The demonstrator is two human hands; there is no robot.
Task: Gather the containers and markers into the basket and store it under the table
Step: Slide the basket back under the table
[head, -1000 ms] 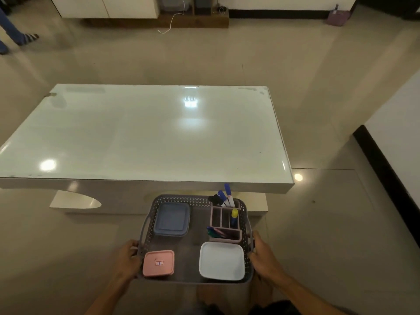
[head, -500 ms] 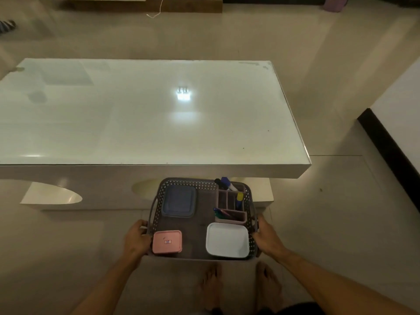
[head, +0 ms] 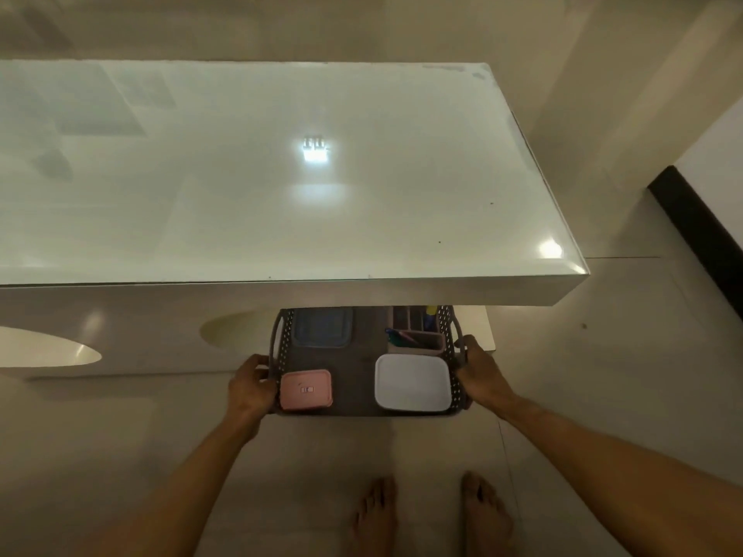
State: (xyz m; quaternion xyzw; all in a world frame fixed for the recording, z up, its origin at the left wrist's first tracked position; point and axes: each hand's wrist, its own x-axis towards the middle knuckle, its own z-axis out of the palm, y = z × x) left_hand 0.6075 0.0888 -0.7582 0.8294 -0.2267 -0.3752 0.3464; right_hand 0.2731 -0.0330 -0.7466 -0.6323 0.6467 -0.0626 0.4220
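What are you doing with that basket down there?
A person holds a grey basket by its sides, left hand and right hand. Inside are a pink container, a white container, a blue container and a marker holder. Its far end sits under the table edge, not fully in.

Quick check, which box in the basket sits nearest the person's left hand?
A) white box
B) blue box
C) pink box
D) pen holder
C: the pink box lies in the near left corner of the basket, right beside the left hand gripping that side.
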